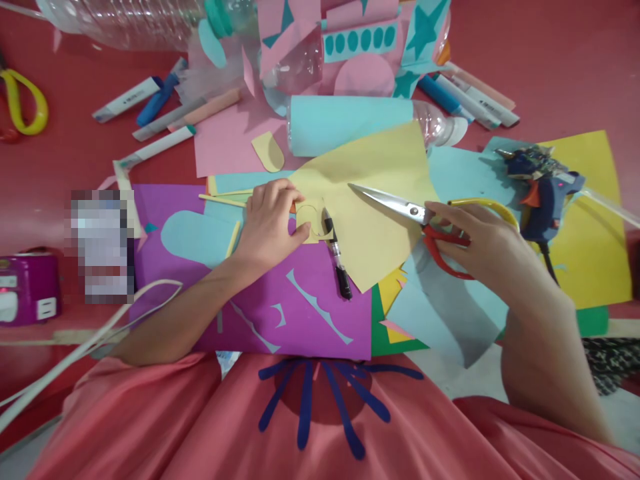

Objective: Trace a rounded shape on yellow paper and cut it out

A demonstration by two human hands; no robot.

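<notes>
My left hand [273, 223] rests on a small pale yellow paper piece [314, 225] with a circle drawn on it, thumb and fingertips at its left edge. My right hand [480, 237] holds the scissors [390, 202] by their red and yellow handles; the blades look closed and point left over a large pale yellow sheet [385, 233]. Between the hands lies a black pen [337, 253], its tip beside the small piece. Purple paper [260, 287] with thin light blue scraps is underneath.
A blue-wrapped bottle [350, 123] lies beyond the yellow sheet. On the right, a glue gun [550, 200] sits on coloured paper. Markers [127, 100] are scattered at the back left. A white cable [90, 353] crosses the front left, near a purple device [30, 288].
</notes>
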